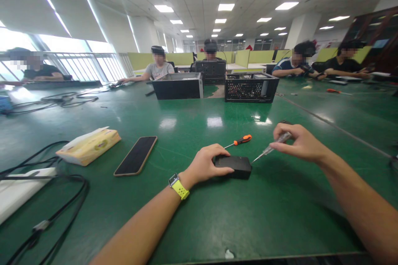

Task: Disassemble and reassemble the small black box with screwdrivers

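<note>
A small black box (235,166) lies flat on the green table (217,215). My left hand (205,164), with a yellow-strapped watch on the wrist, grips the box's left end, fingers curled over its top. My right hand (299,141) pinches a clear-handled screwdriver (273,145); its thin tip points down-left and ends just at the box's right edge. An orange-handled screwdriver (241,140) lies on the table just behind the box.
A phone (136,155) lies face down left of my hand, beside a tissue box (88,145). Black cables (56,198) and a white power strip (18,190) fill the near left. Two black computer cases (178,85) (250,87) stand farther back. Several people sit around the table's far side.
</note>
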`<action>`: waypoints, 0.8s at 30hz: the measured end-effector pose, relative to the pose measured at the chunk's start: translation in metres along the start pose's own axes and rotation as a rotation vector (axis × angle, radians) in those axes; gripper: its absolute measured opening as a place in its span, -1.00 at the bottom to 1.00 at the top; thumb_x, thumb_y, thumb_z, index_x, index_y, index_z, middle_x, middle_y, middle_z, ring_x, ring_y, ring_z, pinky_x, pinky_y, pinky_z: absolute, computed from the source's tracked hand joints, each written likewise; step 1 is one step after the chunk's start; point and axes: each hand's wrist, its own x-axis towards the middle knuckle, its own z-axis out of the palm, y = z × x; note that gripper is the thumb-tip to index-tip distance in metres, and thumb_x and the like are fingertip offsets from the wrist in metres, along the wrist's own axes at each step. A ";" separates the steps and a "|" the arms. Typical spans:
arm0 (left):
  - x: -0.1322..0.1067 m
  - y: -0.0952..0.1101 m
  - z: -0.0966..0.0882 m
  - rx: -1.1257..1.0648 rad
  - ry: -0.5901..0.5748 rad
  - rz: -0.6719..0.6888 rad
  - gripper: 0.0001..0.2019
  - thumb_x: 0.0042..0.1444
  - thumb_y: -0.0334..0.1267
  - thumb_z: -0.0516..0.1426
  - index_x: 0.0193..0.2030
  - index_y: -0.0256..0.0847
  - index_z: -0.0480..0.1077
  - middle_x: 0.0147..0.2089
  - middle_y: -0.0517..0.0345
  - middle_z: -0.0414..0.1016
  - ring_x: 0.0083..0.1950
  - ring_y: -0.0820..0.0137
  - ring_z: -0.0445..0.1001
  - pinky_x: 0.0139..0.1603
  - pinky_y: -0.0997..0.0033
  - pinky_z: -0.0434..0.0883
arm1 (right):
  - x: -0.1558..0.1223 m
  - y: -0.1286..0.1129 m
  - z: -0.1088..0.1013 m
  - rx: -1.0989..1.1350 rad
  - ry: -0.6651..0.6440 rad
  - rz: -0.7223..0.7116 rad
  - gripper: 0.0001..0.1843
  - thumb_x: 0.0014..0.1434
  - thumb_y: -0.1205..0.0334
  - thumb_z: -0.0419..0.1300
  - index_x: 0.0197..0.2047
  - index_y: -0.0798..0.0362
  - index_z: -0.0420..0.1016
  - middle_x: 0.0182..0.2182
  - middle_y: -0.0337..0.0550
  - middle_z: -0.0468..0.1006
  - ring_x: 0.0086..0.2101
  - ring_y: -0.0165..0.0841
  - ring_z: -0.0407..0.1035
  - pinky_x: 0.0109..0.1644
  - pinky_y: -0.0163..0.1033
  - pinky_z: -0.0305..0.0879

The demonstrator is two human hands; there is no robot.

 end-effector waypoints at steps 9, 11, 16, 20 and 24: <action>0.001 0.004 0.000 -0.025 -0.004 -0.013 -0.61 -0.03 -0.02 0.29 -0.14 -0.24 0.46 -0.14 0.03 0.51 -0.15 0.32 0.47 -0.08 0.33 0.39 | -0.004 -0.006 -0.012 0.160 -0.232 0.132 -0.77 0.09 0.04 0.23 -0.40 0.05 0.47 -0.47 -0.21 0.47 -0.46 -0.36 0.35 -0.39 -0.29 0.25; 0.001 0.004 0.000 -0.019 -0.003 -0.013 -0.63 -0.02 -0.03 0.29 -0.15 -0.24 0.46 -0.15 0.04 0.51 -0.16 0.33 0.47 -0.09 0.33 0.38 | -0.006 -0.004 -0.015 0.174 -0.279 0.176 -0.78 0.08 0.05 0.24 -0.37 0.03 0.50 -0.44 -0.19 0.51 -0.42 -0.32 0.38 -0.34 -0.26 0.28; 0.002 0.004 0.000 -0.002 -0.004 -0.018 -0.62 -0.02 -0.01 0.29 -0.16 -0.24 0.45 -0.15 0.05 0.51 -0.16 0.32 0.47 -0.10 0.34 0.38 | -0.009 0.004 -0.016 0.171 -0.364 0.227 -0.76 0.06 0.03 0.24 -0.33 0.03 0.56 -0.38 -0.16 0.57 -0.33 -0.24 0.43 -0.25 -0.19 0.31; 0.002 0.004 0.000 0.002 -0.008 -0.018 -0.61 -0.02 -0.01 0.29 -0.16 -0.25 0.45 -0.16 0.06 0.51 -0.17 0.34 0.47 -0.12 0.36 0.37 | -0.011 0.009 -0.013 0.173 -0.520 0.281 -0.70 0.09 -0.03 0.23 -0.39 0.06 0.54 -0.51 -0.22 0.49 -0.47 -0.35 0.33 -0.40 -0.28 0.20; 0.002 0.004 0.000 0.002 -0.009 -0.023 -0.61 -0.02 0.00 0.28 -0.16 -0.25 0.46 -0.16 0.05 0.50 -0.17 0.33 0.46 -0.12 0.35 0.37 | -0.012 0.008 -0.013 0.191 -0.537 0.271 -0.68 0.09 -0.04 0.22 -0.42 0.07 0.54 -0.52 -0.24 0.46 -0.48 -0.37 0.30 -0.41 -0.29 0.16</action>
